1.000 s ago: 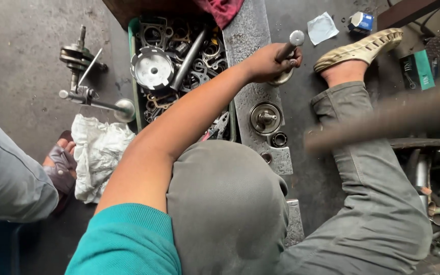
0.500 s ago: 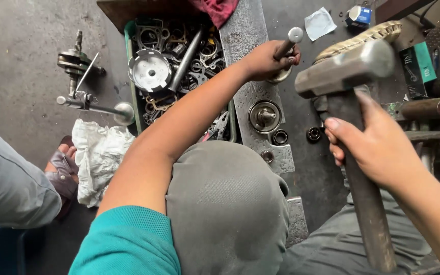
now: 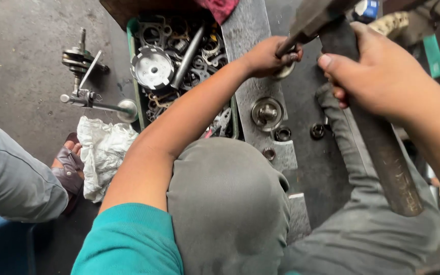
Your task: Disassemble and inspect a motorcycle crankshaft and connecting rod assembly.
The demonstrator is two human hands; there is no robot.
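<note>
Right hand [image 3: 383, 76] wrapped tight around the dark handle of a heavy hammer [image 3: 378, 137], fingers pressed closed on the shaft just below the metal head, thumb on the near side. Hammer head up at the top edge, directly above the grip and partly cut off; worn wooden handle running down and away below the grip toward the lap.

Left hand [image 3: 268, 53] just left of that grip, arm stretched out over the raised knee, fingers curled shut around a slim metal rod [image 3: 287, 47]. Rod slanting up toward the hammer head, its lower end on a small round metal piece [image 3: 284, 72] under the fist.

Below the left fist, on the long steel plate [image 3: 245, 25], a round bearing housing [image 3: 267, 113]; two dark rings [image 3: 282, 134] and [image 3: 318, 131] beside it, between the two grips and lower.

Further left of the left fist, a green tray [image 3: 139, 107] crammed with gaskets, gears and a toothed clutch wheel [image 3: 152, 67]. Beyond it on the concrete, a crankshaft [image 3: 80, 58], a valve-like rod [image 3: 98, 104] and a crumpled white rag [image 3: 103, 155]. Far left, another person's grey-trousered leg [image 3: 11, 178] and sandalled foot [image 3: 70, 163].
</note>
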